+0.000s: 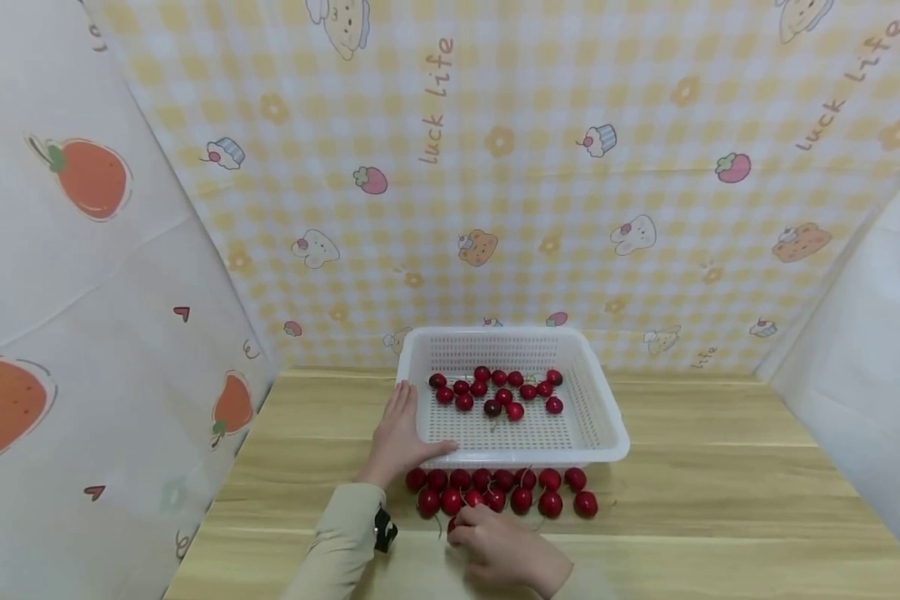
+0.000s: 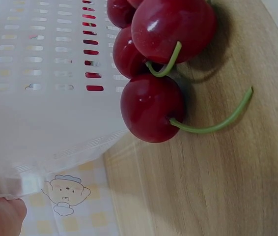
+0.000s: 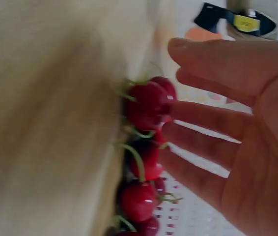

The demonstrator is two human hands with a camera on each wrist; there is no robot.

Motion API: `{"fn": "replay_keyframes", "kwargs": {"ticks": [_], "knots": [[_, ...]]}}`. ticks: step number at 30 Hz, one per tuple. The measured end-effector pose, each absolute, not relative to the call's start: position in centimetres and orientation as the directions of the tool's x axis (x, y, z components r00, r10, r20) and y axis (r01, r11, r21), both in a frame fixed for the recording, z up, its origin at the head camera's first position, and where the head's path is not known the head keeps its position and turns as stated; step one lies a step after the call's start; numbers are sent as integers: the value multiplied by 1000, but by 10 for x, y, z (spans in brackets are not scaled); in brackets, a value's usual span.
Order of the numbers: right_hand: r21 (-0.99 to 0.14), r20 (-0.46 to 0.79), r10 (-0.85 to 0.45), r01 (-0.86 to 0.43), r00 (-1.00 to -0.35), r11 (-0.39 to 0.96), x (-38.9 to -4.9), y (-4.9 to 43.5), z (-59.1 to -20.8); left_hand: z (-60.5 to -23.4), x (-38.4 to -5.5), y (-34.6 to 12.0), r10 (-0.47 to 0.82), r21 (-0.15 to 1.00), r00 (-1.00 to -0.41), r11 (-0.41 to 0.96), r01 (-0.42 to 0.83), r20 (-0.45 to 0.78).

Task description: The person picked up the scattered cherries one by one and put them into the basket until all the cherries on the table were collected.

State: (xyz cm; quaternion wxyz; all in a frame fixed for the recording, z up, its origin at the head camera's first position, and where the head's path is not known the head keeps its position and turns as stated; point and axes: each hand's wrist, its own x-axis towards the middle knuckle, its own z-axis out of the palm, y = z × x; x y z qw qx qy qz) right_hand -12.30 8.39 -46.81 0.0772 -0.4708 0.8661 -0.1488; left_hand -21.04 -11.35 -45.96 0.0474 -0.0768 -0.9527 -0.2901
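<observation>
A white plastic basket [image 1: 603,400] with slotted walls holds several dark red cherries [image 1: 503,397]. My left hand [image 1: 399,437] rests on its near left corner, fingers straight along the left side and thumb spread on the front rim. In the left wrist view only a bit of that hand [image 2: 1,216] shows beside the basket wall. My right hand [image 1: 510,546] is low over the table, fingertips right at a cherry [image 1: 452,527] nearest me. The right wrist view shows its fingers extended and thumb apart, close to a stemmed cherry [image 3: 148,105].
Two rows of cherries [image 1: 521,500] line the wooden table [image 1: 690,500] in front of the basket, some with green stems. A checked, printed cloth [image 1: 525,200] hangs behind, and white cloths flank both sides. A dark band [image 1: 384,531] is on my left wrist.
</observation>
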Motion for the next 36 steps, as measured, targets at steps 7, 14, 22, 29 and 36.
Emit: {"fn": "replay_keyframes", "kwargs": {"ticks": [7,14,22,29,36], "knots": [[-318,95,-834,-811,-543,492,-129,84,-482,-462,-214,-115,124,528,-983,830,178,136],[-346,91,-811,-782,-577,518,-131,84,-491,-462,-212,-114,125,541,-983,822,180,137],[-414,71,-797,-745,-600,524,-130,84,-495,-463,-211,-114,121,529,-983,830,176,136],[-398,68,-810,-760,-582,513,-130,84,-495,-462,-212,-114,126,537,-983,824,179,135],[-403,80,-835,-784,-544,472,-129,89,-481,-462,-212,-115,127,533,-982,826,181,138]]}}
